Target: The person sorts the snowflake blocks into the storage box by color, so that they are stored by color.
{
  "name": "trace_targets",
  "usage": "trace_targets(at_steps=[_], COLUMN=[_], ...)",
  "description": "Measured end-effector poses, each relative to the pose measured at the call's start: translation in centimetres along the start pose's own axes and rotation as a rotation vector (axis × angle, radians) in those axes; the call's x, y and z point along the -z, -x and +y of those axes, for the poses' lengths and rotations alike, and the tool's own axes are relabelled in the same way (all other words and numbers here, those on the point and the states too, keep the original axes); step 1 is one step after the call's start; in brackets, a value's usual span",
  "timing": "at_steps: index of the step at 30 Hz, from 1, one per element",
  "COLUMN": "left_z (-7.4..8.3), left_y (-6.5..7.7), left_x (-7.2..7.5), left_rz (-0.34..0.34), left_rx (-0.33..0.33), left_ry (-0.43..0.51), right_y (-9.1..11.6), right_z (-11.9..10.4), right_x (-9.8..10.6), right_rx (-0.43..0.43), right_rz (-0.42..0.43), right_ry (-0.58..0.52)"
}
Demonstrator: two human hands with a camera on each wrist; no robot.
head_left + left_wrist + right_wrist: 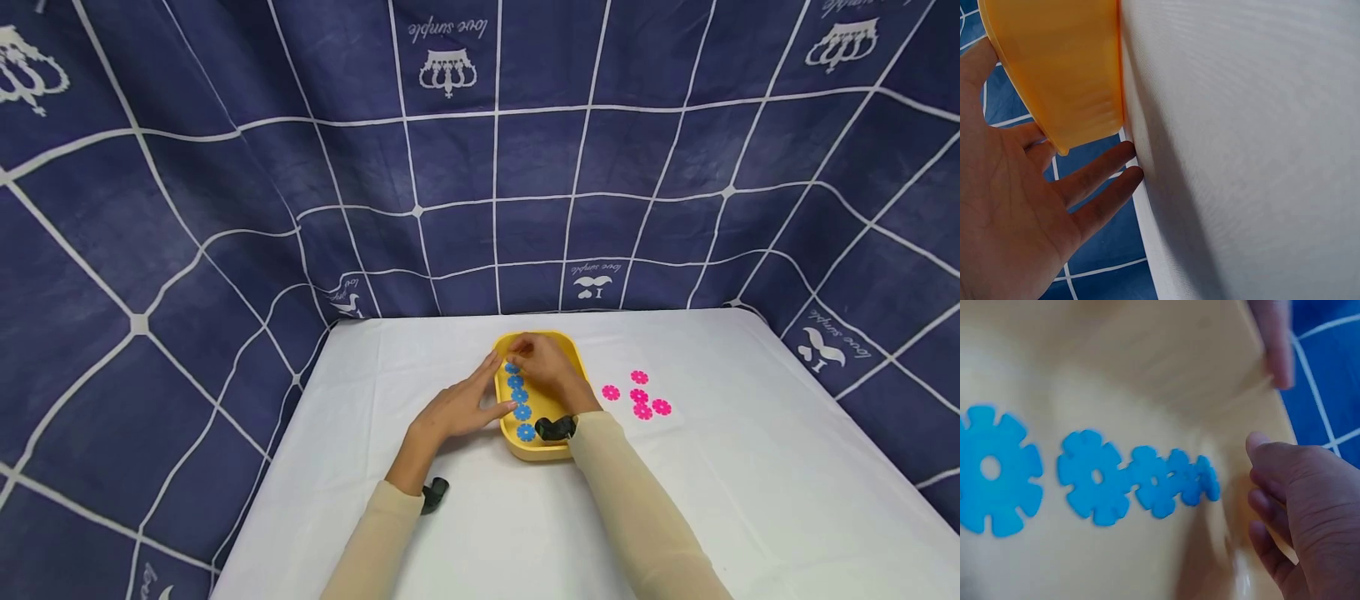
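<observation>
Your left hand [461, 407], fingers spread, touches the side of the yellow tray [543, 454]. Your right hand [547, 364], fingers loosely bent, hovers near the blue discs [1085, 494] inside.

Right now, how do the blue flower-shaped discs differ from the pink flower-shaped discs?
Place: the blue flower-shaped discs lie inside the yellow tray; the pink flower-shaped discs lie on the white cloth, right of it.
Layout: blue ones form a row; pink ones, a loose cluster.
Shared: notched rims.

sleeves [637, 500]: beige, plain, long | wrist cameras [555, 428]: black, rounded, one per arm
</observation>
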State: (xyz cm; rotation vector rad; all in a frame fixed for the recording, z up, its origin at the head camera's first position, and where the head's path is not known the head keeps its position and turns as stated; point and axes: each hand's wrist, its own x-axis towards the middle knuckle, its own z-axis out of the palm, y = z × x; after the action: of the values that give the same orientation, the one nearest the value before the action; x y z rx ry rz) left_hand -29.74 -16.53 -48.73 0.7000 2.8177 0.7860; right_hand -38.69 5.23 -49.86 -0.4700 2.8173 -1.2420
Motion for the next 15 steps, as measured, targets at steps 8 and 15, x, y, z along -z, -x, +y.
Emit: trace_targets(at_steps=[8, 15], left_z=[0.1, -0.1], left_y=[-0.3, -0.2], left_x=[0.1, 0.0], left_rz=[0.0, -0.001], left_rx=[-0.014, -0.009], left_ry=[-0.031, -0.025], right_y=[-0.1, 0.1], right_z=[-0.3, -1.2], right_x=[1.1, 1.6], right_rx=[0.042, 0.066], right_rz=[0.06, 0.074], right_ry=[0.012, 0.003])
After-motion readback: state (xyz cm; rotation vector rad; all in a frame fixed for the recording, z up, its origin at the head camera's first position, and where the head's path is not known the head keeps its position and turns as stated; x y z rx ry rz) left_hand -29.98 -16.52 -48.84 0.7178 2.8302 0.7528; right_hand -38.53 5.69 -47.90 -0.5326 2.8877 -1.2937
